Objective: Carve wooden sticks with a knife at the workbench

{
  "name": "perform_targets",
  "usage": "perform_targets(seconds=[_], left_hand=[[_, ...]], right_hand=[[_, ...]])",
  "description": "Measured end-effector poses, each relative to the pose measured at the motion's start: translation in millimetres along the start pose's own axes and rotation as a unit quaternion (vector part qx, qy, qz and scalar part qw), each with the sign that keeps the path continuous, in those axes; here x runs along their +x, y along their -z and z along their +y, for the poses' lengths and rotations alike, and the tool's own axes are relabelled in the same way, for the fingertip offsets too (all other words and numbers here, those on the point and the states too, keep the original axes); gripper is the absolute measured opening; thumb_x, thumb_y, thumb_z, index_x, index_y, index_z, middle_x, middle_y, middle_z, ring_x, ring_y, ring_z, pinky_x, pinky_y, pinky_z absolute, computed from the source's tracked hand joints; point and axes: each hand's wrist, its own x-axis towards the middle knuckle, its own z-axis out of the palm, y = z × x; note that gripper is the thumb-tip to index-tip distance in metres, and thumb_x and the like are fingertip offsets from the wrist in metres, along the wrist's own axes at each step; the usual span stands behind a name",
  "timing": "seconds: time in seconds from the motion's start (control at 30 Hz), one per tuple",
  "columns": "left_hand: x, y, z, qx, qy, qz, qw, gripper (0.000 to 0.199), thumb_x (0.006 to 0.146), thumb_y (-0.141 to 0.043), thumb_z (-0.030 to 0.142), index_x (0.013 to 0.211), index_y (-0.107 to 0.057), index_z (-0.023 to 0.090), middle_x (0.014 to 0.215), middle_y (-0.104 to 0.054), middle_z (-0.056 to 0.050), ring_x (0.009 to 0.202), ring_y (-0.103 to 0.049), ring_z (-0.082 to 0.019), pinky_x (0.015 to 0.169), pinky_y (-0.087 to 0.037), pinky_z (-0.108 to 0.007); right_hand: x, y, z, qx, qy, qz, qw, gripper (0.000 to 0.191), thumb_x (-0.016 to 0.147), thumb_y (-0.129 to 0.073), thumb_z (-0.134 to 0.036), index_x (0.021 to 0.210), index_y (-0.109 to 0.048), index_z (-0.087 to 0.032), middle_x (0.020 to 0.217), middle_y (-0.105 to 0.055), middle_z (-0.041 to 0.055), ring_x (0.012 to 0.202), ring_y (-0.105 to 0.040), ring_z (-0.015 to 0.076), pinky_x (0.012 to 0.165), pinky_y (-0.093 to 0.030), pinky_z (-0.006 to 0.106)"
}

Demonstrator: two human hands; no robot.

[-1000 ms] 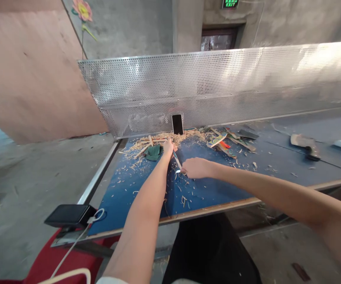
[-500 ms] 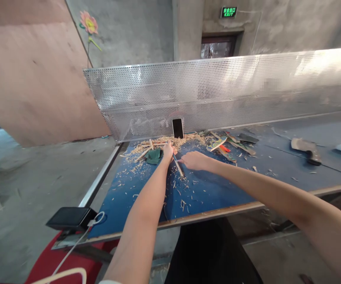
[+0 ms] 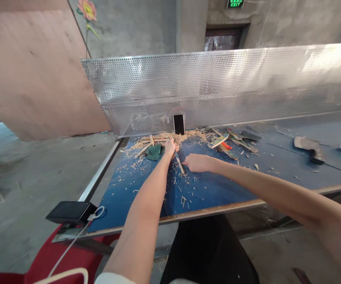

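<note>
My left hand (image 3: 170,147) is closed around the upper end of a thin wooden strip (image 3: 179,162). The strip slants down toward the near edge of the blue tabletop, its lower end low over the surface or resting on it; I cannot tell which. Blue and pale patches show along it. Just to its right, my right hand (image 3: 198,162) is curled closed, fingertips close beside the strip. Whatever it grips is hidden or too small to make out. Curled shavings (image 3: 183,201) lie around and below the strip. A dark green cloth-like piece (image 3: 153,152) lies left of my left hand.
A phone (image 3: 179,124) leans against the perforated metal panel (image 3: 146,90) behind a shavings heap (image 3: 195,135). Painted wood pieces (image 3: 218,141) lie to the right, with a cleaver-like blade (image 3: 308,147) farther right. A black box (image 3: 71,212) with a cable sits at the left corner.
My right hand has shifted slightly toward the lower end of the strip and a little to the right. My left hand keeps its hold. The whole view has tilted slightly downward.
</note>
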Motion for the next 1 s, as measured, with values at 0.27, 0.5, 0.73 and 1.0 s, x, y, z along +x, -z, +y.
perform_targets(seconds=[0.27,0.5,0.73,1.0], left_hand=[[6,2.6,5,-0.014,0.002,0.007,1.0,0.043,0.11,-0.048,0.046,0.076,-0.032,0.025,0.048,-0.02,0.011,0.033,-0.022,-0.007,0.039,-0.013,-0.021],[-2,4.2,7,0.004,-0.011,0.006,1.0,0.041,0.112,-0.042,0.043,0.076,-0.035,0.025,0.048,-0.022,0.01,0.035,-0.022,-0.009,0.039,-0.016,-0.022],[0,3.3,4,0.025,-0.014,0.017,0.999,0.042,0.11,-0.045,0.047,0.076,-0.035,0.025,0.047,-0.023,0.01,0.034,-0.023,-0.008,0.038,-0.018,-0.021],[3,7.2,3,0.002,-0.011,-0.003,1.0,0.041,0.107,-0.051,0.05,0.078,-0.038,0.025,0.048,-0.023,0.011,0.035,-0.024,-0.007,0.038,-0.017,-0.02]], right_hand=[[-58,10,-7,-0.047,-0.025,0.083,0.995,0.051,0.113,-0.034,-0.039,0.108,-0.079,-0.016,0.104,-0.081,0.0201,0.095,-0.078,0.0321,0.079,-0.051,0.037],[3,9,9,-0.038,-0.007,0.101,0.994,0.051,0.115,-0.031,-0.044,0.124,-0.072,-0.014,0.108,-0.08,0.0187,0.099,-0.078,0.0317,0.08,-0.051,0.036],[35,13,16,-0.051,0.028,0.081,0.995,0.053,0.114,-0.033,-0.042,0.115,-0.079,-0.016,0.117,-0.081,0.0183,0.108,-0.077,0.0315,0.087,-0.053,0.037],[29,-1,11,-0.012,0.019,0.065,0.998,0.05,0.112,-0.035,-0.037,0.122,-0.079,-0.017,0.114,-0.08,0.0201,0.102,-0.078,0.031,0.082,-0.054,0.037]])
